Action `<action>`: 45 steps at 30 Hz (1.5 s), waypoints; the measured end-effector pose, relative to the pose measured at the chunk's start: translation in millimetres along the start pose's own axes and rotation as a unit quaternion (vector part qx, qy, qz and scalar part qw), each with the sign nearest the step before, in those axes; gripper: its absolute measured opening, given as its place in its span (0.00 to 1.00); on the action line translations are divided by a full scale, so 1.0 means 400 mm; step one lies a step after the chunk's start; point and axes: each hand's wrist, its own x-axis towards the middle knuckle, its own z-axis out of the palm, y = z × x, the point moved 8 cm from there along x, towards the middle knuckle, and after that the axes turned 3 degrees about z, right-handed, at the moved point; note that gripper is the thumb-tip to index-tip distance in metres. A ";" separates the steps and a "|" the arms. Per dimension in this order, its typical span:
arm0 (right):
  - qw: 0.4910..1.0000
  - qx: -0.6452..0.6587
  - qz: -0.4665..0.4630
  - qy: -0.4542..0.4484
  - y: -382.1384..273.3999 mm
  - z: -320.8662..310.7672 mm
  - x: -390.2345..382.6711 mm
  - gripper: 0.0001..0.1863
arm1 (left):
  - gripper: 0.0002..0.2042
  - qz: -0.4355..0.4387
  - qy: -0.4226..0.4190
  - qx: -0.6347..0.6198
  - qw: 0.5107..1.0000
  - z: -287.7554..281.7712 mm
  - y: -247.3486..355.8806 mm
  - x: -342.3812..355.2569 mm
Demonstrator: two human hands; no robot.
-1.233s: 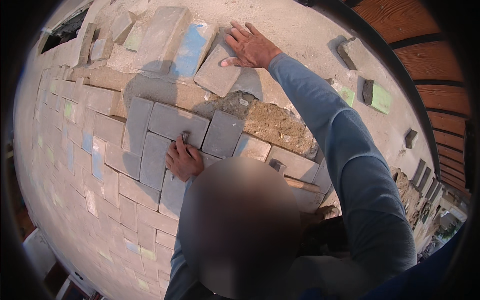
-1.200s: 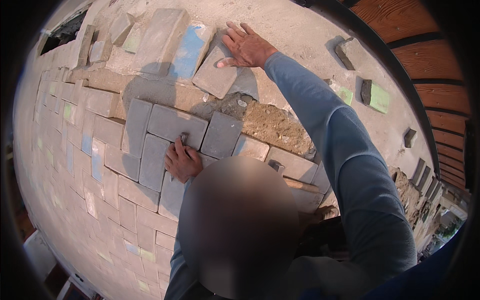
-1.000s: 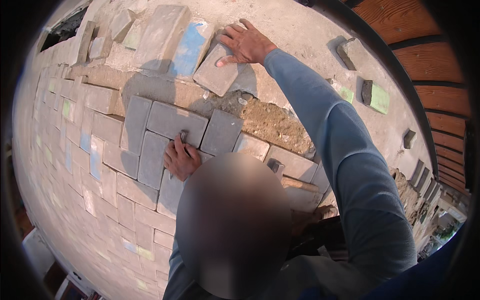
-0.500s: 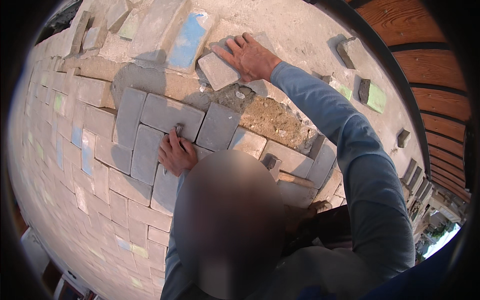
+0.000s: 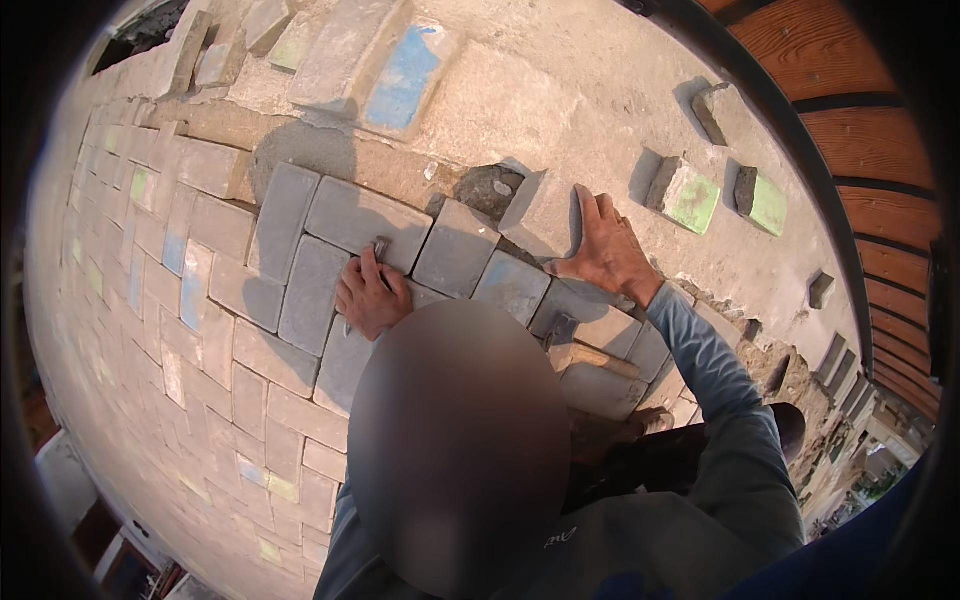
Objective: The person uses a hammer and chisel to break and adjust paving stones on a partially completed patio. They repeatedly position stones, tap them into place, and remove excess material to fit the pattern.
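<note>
Hammer [image 5: 600, 360] on laid pavers [image 5: 455, 250]. Left of hammer: left hand [image 5: 374, 298] closed round metal tool [image 5: 381, 244]. Just beyond hammer: right hand [image 5: 608, 245] spread wide against loose paver [image 5: 540, 215]; firm grip or not, cannot tell. Loose paver was farther from hammer, leftward; now nearer, hiding part of soil strip [image 5: 480, 188]. Green-marked blocks [image 5: 692, 206] beyond hammer, rightward.

Bright, warm sun; a dark shadow [image 5: 305, 150] lies below-left of the blue block [image 5: 404, 80], a blurred oval [image 5: 460, 430] far below it; edges bend.
</note>
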 end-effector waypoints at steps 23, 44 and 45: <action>0.974 -0.173 -0.089 0.115 -0.050 0.148 -0.029 0.49 | 0.21 -0.020 -0.022 -0.009 1.000 -0.011 0.022 0.005; 0.997 0.055 0.050 -0.029 0.201 0.307 -0.495 0.16 | 0.22 0.025 0.016 0.007 1.000 -0.036 0.060 -0.008; 0.993 0.104 0.050 -0.034 0.196 0.299 -0.508 0.16 | 0.22 0.013 0.001 0.004 1.000 -0.031 0.058 -0.007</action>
